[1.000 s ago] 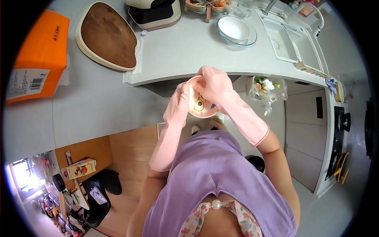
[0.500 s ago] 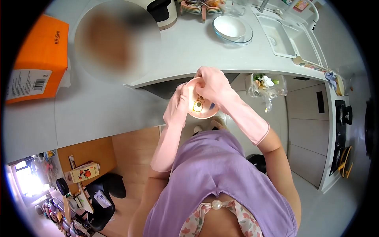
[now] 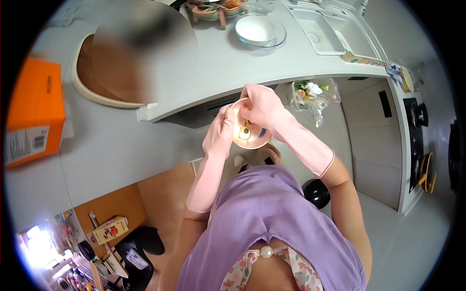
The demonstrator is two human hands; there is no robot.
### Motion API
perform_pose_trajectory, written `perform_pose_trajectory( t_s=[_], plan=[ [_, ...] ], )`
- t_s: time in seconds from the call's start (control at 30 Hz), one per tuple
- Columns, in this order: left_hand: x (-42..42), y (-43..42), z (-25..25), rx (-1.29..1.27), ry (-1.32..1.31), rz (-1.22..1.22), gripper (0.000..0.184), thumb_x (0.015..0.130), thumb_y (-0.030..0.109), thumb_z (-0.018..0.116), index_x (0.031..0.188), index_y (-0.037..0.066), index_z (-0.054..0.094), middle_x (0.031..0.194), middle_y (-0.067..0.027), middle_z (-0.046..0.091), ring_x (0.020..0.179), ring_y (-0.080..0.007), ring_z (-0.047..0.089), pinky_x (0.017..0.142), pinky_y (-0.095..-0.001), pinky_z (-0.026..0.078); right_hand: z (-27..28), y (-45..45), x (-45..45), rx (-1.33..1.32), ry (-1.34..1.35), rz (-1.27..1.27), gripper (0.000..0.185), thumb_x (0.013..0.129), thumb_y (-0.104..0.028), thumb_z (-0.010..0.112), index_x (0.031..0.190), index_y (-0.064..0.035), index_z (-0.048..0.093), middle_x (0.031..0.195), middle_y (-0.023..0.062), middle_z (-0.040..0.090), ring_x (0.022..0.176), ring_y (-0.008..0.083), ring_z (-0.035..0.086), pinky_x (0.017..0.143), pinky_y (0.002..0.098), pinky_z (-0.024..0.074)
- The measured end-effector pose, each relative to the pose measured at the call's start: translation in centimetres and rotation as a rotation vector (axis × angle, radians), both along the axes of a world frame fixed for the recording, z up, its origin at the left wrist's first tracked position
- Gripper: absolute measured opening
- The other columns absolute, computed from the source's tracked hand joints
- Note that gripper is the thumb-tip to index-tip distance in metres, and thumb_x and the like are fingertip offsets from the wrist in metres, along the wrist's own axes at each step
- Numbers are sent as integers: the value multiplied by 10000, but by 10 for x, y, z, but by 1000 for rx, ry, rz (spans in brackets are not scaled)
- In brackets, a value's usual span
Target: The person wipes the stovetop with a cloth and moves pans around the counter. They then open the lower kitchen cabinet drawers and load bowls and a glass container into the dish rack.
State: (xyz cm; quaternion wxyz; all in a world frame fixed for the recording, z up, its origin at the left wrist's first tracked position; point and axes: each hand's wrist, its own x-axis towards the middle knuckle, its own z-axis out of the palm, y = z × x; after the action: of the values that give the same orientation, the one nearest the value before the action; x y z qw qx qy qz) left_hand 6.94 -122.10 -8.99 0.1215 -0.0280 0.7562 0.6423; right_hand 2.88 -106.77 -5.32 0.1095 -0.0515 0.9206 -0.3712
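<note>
Both my hands wear long pink rubber gloves and meet at a small pale pink bowl [image 3: 253, 139] in front of my waist. Its inside faces me and carries a printed cartoon face with an eye and a blue patch. My left hand [image 3: 219, 130] is closed around the left side of the rim. Over the upper right of the bowl, my right hand [image 3: 264, 107] is bent with its fingers curled at the rim and into the inside. Whether a cloth or other small thing is under those fingers is hidden.
The counter [image 3: 213, 63] edge runs just beyond my hands. On it stand a white bowl [image 3: 255, 30] in a glass dish, a rack of plates [image 3: 208, 12], an orange box [image 3: 36, 97] and a double sink [image 3: 315, 36]. A black round object [image 3: 316, 193] is low at right; a stove [image 3: 415, 116] lies beyond.
My view has turned, so the counter and its things appear shifted. My hands keep hold of the bowl in nearly the same pose, and the right fingers have moved only slightly.
</note>
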Motion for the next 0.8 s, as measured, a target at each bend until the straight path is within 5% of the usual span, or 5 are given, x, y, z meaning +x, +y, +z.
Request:
perform_pose_trajectory(
  t_s=[0.13, 0.4, 0.57, 0.73, 0.8],
  plan=[
    [-5, 37, 5, -57, -23, -82, 553, 969, 532, 319, 1224, 103, 558, 1158, -98, 604, 1095, -216, 547, 929, -297, 388, 0, 41, 9, -218, -104, -154, 209, 719, -90, 653, 880, 14, 573, 836, 179, 611, 810, 294, 625, 694, 375, 501],
    [-24, 170, 7, 41, -17, -197, 530, 985, 486, 322, 1212, 72, 562, 1115, -80, 608, 1046, -172, 550, 927, -292, 393, 3, 178, 19, -141, 25, -269, 163, 713, -9, 549, 868, 22, 588, 865, 169, 595, 827, 266, 598, 709, 353, 493],
    [-30, 297, 12, 333, -173, -188, 542, 993, 466, 320, 1206, 26, 555, 1145, -87, 589, 1073, -148, 528, 941, -274, 386, 16, 341, 46, -773, -57, -495, 514, 767, -85, 616, 1271, -62, 522, 1112, 28, 593, 877, 92, 550, 827, 250, 464],
    [-27, 426, 19, 298, -266, -333, 527, 990, 454, 338, 1224, 29, 544, 1150, -83, 576, 1082, -147, 516, 948, -281, 380, 42, 442, 60, 139, 416, -317, 615, 674, -175, 724, 1248, -49, 545, 1076, 180, 612, 906, 300, 599, 867, 377, 478],
    [-28, 463, 10, 262, -210, -446, 525, 985, 456, 353, 1241, 34, 532, 1149, -76, 574, 1072, -151, 519, 947, -287, 382, 46, 470, 56, 303, 306, -303, 581, 675, -157, 705, 1225, -39, 562, 1041, 213, 618, 922, 327, 598, 852, 377, 477]
  ],
)
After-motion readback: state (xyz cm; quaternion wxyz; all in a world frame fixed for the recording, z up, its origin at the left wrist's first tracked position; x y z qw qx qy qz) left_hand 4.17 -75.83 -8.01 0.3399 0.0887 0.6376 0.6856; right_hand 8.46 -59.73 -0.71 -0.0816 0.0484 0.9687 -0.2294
